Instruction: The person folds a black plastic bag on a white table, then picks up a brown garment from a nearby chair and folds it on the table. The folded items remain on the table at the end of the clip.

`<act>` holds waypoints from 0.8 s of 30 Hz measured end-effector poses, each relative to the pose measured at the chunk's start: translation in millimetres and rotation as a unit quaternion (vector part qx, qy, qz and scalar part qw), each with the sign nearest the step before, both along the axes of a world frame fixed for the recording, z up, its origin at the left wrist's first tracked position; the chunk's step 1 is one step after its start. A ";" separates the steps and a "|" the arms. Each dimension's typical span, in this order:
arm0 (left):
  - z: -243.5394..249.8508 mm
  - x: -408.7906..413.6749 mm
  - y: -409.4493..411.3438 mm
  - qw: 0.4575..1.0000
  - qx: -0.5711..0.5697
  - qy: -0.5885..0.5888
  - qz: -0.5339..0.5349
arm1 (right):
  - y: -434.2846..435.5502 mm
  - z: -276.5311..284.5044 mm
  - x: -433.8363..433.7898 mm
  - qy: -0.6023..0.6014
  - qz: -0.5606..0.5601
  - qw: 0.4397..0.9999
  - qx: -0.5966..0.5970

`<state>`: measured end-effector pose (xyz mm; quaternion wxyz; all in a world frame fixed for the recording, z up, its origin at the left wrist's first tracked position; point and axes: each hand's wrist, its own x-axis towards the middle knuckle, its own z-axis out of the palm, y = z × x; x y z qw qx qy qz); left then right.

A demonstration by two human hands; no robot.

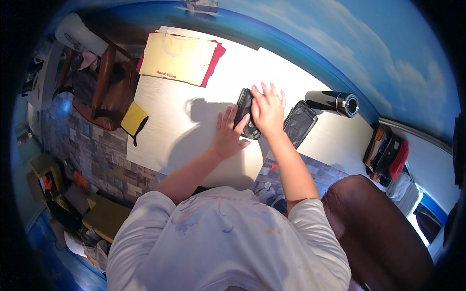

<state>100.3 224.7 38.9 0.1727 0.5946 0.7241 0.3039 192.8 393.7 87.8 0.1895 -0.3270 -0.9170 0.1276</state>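
A folded black plastic bag [243, 100] lies on the white table [164, 105] in front of me, between my two hands. My left hand [228, 134] is spread along its left edge, with the thumb side touching the plastic. From the right, my right hand [268, 109] lies over the bag's right side, fingers extended and apart, covering part of it. Neither hand closes around the bag. Just right of my right forearm is a second folded black plastic bag [301, 123], flat on the table.
A dark shiny cylindrical flask [324, 102] lies on its side at the right. Folded yellow and red shirts [182, 58] rest at the back left. A yellow pouch with black trim [133, 118] sits at the left edge. A brown armchair [109, 91] stands beyond; a brown seat [375, 225] is at right.
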 end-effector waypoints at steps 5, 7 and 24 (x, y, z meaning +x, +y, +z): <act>-33.2 0.1 14.2 1.000 0.001 -0.006 0.001 | -12.8 -10.5 -7.9 -0.089 0.048 0.994 -0.034; -30.1 5.5 18.0 1.000 0.018 0.014 0.008 | -11.5 -11.2 -9.0 -0.099 0.045 0.993 -0.035; -1.6 6.3 11.2 1.000 -0.024 -0.006 0.002 | -11.3 3.2 8.7 -0.028 -0.103 0.981 -0.160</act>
